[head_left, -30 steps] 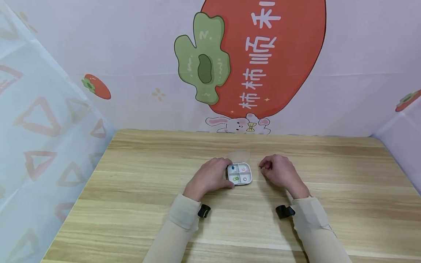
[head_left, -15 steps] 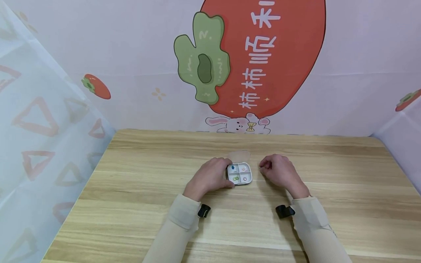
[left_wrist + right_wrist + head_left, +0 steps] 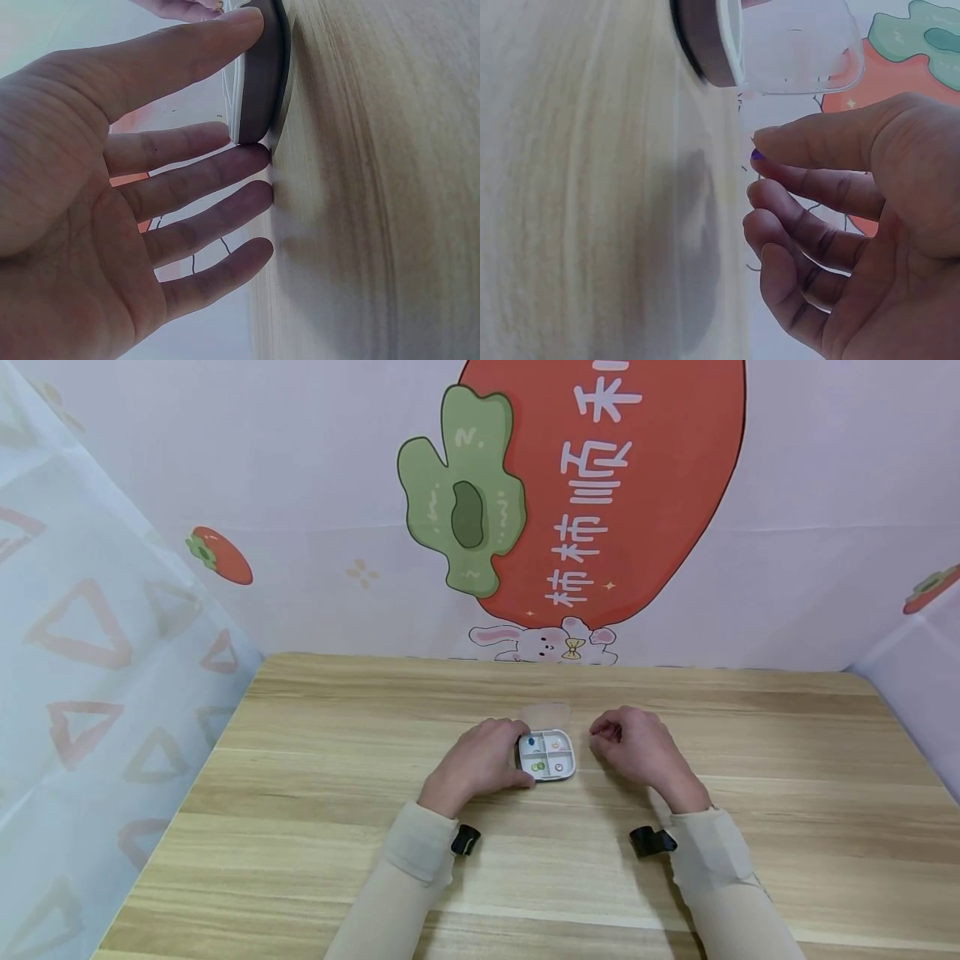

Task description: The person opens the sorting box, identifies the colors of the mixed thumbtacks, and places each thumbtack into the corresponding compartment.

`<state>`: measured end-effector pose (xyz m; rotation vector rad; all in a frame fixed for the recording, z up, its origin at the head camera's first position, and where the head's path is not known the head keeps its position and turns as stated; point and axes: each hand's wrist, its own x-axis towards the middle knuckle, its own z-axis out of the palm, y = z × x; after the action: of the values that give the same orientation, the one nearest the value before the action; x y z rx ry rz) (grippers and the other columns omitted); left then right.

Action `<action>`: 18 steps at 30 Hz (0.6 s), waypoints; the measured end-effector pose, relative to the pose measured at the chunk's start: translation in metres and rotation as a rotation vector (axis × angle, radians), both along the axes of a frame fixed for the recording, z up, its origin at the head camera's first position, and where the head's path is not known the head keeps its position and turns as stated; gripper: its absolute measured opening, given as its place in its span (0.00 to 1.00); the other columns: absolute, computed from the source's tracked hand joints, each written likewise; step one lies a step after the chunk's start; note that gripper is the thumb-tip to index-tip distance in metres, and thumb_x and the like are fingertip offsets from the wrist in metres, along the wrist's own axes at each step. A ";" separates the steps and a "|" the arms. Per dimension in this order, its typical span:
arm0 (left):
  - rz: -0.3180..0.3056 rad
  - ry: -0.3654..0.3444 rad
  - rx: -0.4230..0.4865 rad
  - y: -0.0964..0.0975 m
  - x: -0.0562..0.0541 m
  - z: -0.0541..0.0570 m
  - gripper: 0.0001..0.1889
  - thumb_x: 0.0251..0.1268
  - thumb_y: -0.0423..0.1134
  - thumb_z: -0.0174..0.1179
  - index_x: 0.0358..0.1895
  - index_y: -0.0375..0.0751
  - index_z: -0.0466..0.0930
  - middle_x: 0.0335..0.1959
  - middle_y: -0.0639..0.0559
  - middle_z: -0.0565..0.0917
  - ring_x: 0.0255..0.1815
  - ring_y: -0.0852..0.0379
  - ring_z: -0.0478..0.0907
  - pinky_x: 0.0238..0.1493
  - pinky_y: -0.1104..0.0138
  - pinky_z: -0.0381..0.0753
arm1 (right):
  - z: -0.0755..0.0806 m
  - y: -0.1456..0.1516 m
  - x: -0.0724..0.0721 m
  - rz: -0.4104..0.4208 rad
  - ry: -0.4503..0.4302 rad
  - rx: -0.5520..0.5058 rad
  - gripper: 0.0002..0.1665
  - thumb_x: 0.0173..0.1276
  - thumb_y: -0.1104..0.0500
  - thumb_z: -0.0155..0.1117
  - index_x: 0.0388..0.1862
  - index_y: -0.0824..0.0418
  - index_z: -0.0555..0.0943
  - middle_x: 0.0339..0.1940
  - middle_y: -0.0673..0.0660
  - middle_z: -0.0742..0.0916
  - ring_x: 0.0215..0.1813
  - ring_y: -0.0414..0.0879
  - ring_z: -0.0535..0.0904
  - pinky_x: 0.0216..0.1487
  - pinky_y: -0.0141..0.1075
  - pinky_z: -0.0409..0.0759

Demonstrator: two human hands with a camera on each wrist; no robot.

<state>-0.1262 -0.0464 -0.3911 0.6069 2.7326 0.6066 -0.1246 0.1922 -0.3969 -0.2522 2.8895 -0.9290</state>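
Note:
A small pill box with a white four-compartment inside lies on the table, its clear lid folded back behind it. My left hand grips the box from the left, thumb at the near edge and forefinger at the far edge; the other fingers are spread in the left wrist view. Small pieces lie in the compartments: a blue one far left, green ones near left, pale ring-like ones on the right. To the right of the box, my right hand pinches a tiny purple piece between thumb and forefinger, mostly hidden.
The wooden table extends around both hands. A printed cloth wall stands along its back edge, with side cloths at left and right. Each wrist carries a small black camera, such as the left one.
My right hand shifts very slightly away from me, still beside the box. The left hand and the pill box stay in place.

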 end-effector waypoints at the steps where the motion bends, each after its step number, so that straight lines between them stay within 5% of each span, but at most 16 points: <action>1: 0.001 -0.001 0.001 0.000 0.000 0.000 0.34 0.51 0.47 0.80 0.61 0.38 0.80 0.49 0.50 0.84 0.45 0.55 0.76 0.53 0.61 0.77 | 0.001 0.000 0.000 -0.001 0.000 -0.002 0.04 0.67 0.63 0.69 0.39 0.62 0.87 0.32 0.54 0.84 0.35 0.49 0.76 0.38 0.41 0.75; 18: 0.001 -0.007 0.007 0.000 0.001 0.004 0.33 0.51 0.45 0.80 0.60 0.38 0.81 0.48 0.51 0.84 0.44 0.55 0.76 0.52 0.61 0.77 | 0.014 -0.004 0.005 0.020 0.048 -0.038 0.04 0.67 0.65 0.69 0.39 0.62 0.88 0.32 0.53 0.83 0.34 0.48 0.75 0.36 0.40 0.73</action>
<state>-0.1254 -0.0461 -0.3870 0.6048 2.7257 0.6177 -0.1196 0.1883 -0.3834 -0.3096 2.9094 -0.9886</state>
